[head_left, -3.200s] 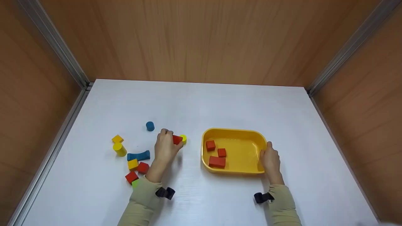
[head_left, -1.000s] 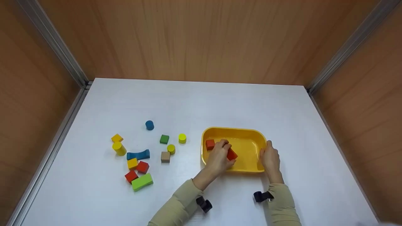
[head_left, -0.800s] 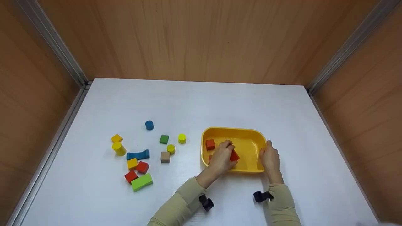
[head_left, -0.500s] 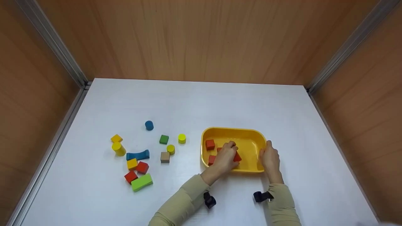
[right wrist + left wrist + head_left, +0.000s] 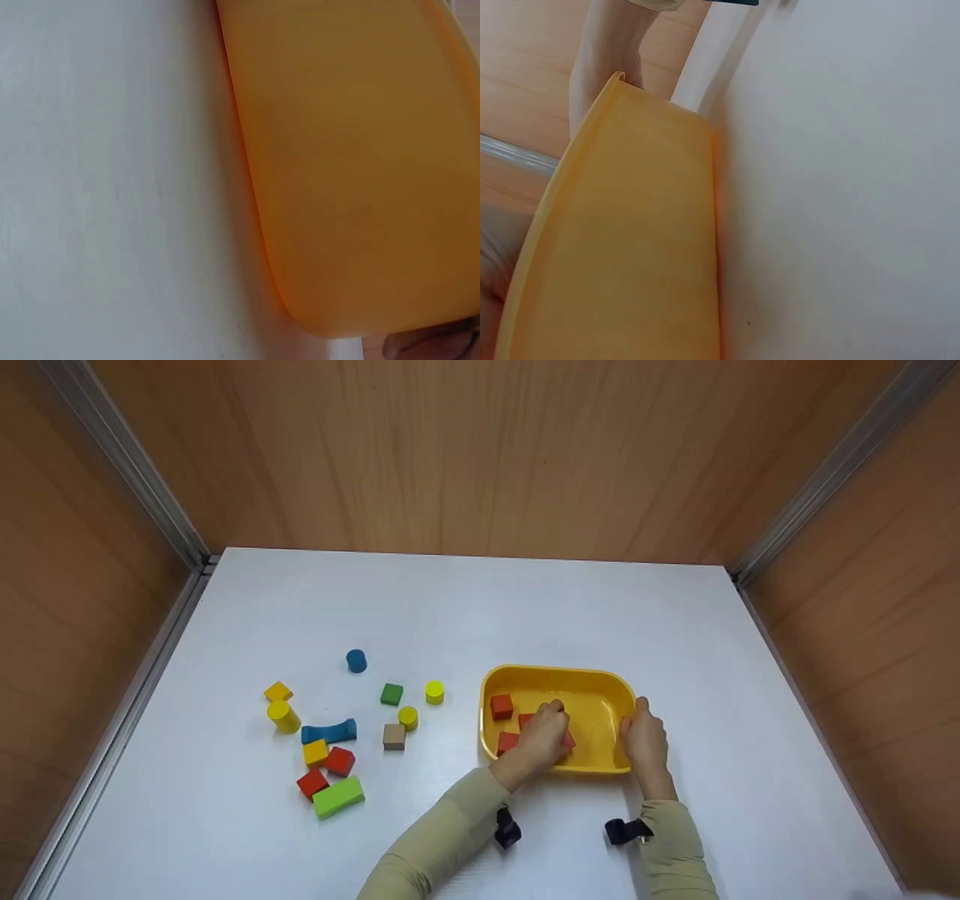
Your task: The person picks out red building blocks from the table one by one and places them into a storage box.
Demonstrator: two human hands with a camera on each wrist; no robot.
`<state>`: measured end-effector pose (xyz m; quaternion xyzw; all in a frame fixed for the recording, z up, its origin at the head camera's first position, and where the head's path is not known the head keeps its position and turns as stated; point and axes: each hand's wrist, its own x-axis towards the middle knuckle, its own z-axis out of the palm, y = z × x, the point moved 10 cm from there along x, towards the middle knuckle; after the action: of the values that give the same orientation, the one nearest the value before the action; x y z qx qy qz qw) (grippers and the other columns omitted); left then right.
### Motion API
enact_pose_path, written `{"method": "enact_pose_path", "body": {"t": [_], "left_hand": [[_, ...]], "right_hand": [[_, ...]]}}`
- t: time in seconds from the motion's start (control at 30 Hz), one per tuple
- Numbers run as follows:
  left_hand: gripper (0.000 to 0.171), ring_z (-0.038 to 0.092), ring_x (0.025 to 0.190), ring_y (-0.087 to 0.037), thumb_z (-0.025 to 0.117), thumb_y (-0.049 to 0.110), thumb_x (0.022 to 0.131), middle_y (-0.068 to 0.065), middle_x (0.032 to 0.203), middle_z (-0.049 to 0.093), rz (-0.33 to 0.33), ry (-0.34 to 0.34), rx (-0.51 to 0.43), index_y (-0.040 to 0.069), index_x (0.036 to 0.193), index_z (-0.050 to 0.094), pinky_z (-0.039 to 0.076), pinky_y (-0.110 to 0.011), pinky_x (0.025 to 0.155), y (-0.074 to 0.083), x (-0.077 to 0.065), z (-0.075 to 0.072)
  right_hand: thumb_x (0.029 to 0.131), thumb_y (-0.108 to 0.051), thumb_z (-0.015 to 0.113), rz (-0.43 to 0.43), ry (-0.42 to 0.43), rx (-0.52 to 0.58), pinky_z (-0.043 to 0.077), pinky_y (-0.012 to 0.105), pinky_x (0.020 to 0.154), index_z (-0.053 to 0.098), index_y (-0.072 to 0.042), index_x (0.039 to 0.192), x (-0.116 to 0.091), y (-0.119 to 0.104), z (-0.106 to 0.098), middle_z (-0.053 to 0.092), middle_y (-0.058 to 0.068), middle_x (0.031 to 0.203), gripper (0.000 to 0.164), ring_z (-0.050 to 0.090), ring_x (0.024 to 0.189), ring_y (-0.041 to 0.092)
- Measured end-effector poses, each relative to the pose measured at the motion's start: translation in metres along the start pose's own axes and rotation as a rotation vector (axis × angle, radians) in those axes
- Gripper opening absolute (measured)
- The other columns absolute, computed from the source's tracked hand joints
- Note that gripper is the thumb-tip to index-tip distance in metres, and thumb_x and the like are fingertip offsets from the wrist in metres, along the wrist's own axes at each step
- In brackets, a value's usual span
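Observation:
A yellow plastic tray (image 5: 596,682) stands on the white table. My left hand (image 5: 541,735) reaches over its near rim, fingers curled down round a red block (image 5: 568,741) close to the tray floor; the hand hides most of that block. Other red blocks lie left of it: a cube (image 5: 502,706) at the back, one (image 5: 524,720) partly covered by the fingers, and one (image 5: 507,742) near the front. At the tray's right end my right hand (image 5: 646,742) grips the rim, thumb inside. The left wrist view shows the tray's outer wall (image 5: 637,225) beside my left hand (image 5: 499,255).
Left of the tray lie loose blocks: yellow cylinders (image 5: 283,716), a blue cylinder (image 5: 356,661), a blue notched block (image 5: 328,732), a green cube (image 5: 391,694), a tan cube (image 5: 394,736), red cubes (image 5: 340,761) and a light green block (image 5: 338,797). Wooden panels (image 5: 480,457) enclose the table.
My left hand has carried the red block from among the loose blocks into the tray, then shifted slightly right and lower there. My right hand has stayed on the rim.

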<state>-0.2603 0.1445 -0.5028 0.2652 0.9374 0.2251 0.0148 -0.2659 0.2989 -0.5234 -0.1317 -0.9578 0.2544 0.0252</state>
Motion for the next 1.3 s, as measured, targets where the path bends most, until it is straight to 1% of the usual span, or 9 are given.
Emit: {"method": "enact_pose_path", "body": {"t": [0.07, 0.23, 0.37, 0.43, 0.63, 0.83, 0.97, 1.1, 1.3], "left_hand": [[0.015, 0.051, 0.082, -0.021, 0.073, 0.017, 0.072, -0.009, 0.098, 0.054, 0.011, -0.005, 0.021, 0.004, 0.072, 0.064, 0.046, -0.024, 0.07, 0.001, 0.0, 0.001], [0.013, 0.05, 0.076, -0.021, 0.071, 0.014, 0.072, -0.008, 0.089, 0.053, 0.038, -0.012, 0.05, 0.003, 0.075, 0.065, 0.045, -0.023, 0.063, 0.002, 0.002, 0.004], [0.011, 0.05, 0.074, -0.021, 0.07, 0.013, 0.072, -0.008, 0.086, 0.052, 0.052, -0.022, 0.068, 0.004, 0.075, 0.065, 0.045, -0.024, 0.061, 0.003, 0.003, 0.007], [0.01, 0.051, 0.073, -0.021, 0.069, 0.013, 0.072, -0.007, 0.084, 0.052, 0.059, -0.031, 0.074, 0.004, 0.074, 0.065, 0.045, -0.024, 0.061, 0.003, 0.004, 0.008], [0.011, 0.05, 0.074, -0.021, 0.072, 0.013, 0.07, -0.007, 0.084, 0.051, 0.063, -0.092, 0.079, 0.006, 0.072, 0.064, 0.043, -0.024, 0.062, 0.003, 0.006, 0.014], [0.013, 0.05, 0.075, -0.021, 0.071, 0.016, 0.071, -0.007, 0.084, 0.052, 0.067, -0.128, 0.12, 0.006, 0.076, 0.065, 0.044, -0.024, 0.061, 0.004, 0.007, 0.017], [0.012, 0.05, 0.076, -0.021, 0.07, 0.017, 0.073, -0.007, 0.085, 0.052, 0.061, -0.145, 0.136, 0.007, 0.077, 0.065, 0.044, -0.025, 0.062, 0.004, 0.008, 0.018], [0.012, 0.05, 0.076, -0.02, 0.069, 0.017, 0.073, -0.007, 0.086, 0.052, 0.051, -0.154, 0.146, 0.007, 0.078, 0.064, 0.044, -0.026, 0.064, 0.004, 0.007, 0.018], [0.018, 0.05, 0.076, -0.019, 0.068, 0.023, 0.076, -0.006, 0.087, 0.052, 0.056, -0.152, 0.191, 0.008, 0.084, 0.064, 0.044, -0.026, 0.064, 0.007, 0.005, 0.017]], "right_hand": [[0.087, -0.007, 0.047, 0.008, -0.006, 0.0, 0.04, 0.031, 0.04, 0.04, 0.004, 0.11, 0.0, 0.0, 0.0, 0.056, 0.019, 0.07, 0.026, 0.051, 0.051, 0.023], [0.087, -0.006, 0.047, 0.002, 0.0, 0.006, 0.041, 0.034, 0.042, 0.04, 0.005, 0.111, 0.0, 0.0, 0.0, 0.056, 0.02, 0.072, 0.028, 0.052, 0.053, 0.025], [0.086, -0.007, 0.047, 0.001, 0.006, 0.005, 0.042, 0.035, 0.043, 0.041, 0.004, 0.11, -0.001, -0.001, -0.001, 0.057, 0.02, 0.073, 0.027, 0.052, 0.054, 0.025], [0.086, -0.007, 0.047, 0.006, 0.003, 0.004, 0.042, 0.035, 0.043, 0.041, 0.004, 0.11, -0.001, -0.001, -0.001, 0.057, 0.02, 0.074, 0.026, 0.053, 0.055, 0.026], [0.087, -0.007, 0.047, 0.022, -0.009, -0.001, 0.042, 0.036, 0.044, 0.04, 0.003, 0.11, 0.0, 0.001, -0.001, 0.056, 0.02, 0.074, 0.027, 0.053, 0.057, 0.027], [0.086, -0.006, 0.047, -0.01, 0.016, 0.009, 0.041, 0.035, 0.042, 0.041, 0.003, 0.105, 0.0, -0.001, -0.002, 0.055, 0.02, 0.07, 0.022, 0.051, 0.054, 0.026], [0.086, -0.005, 0.046, -0.019, 0.017, 0.019, 0.041, 0.034, 0.042, 0.04, 0.003, 0.105, 0.0, -0.002, -0.001, 0.054, 0.019, 0.069, 0.021, 0.05, 0.053, 0.025], [0.087, -0.005, 0.045, 0.003, -0.008, 0.027, 0.04, 0.032, 0.042, 0.04, 0.004, 0.107, 0.001, 0.0, 0.001, 0.054, 0.018, 0.07, 0.022, 0.05, 0.054, 0.024], [0.089, -0.006, 0.044, 0.023, -0.034, 0.029, 0.04, 0.031, 0.043, 0.039, 0.004, 0.111, 0.001, 0.002, 0.003, 0.054, 0.018, 0.073, 0.025, 0.05, 0.054, 0.023]]}}
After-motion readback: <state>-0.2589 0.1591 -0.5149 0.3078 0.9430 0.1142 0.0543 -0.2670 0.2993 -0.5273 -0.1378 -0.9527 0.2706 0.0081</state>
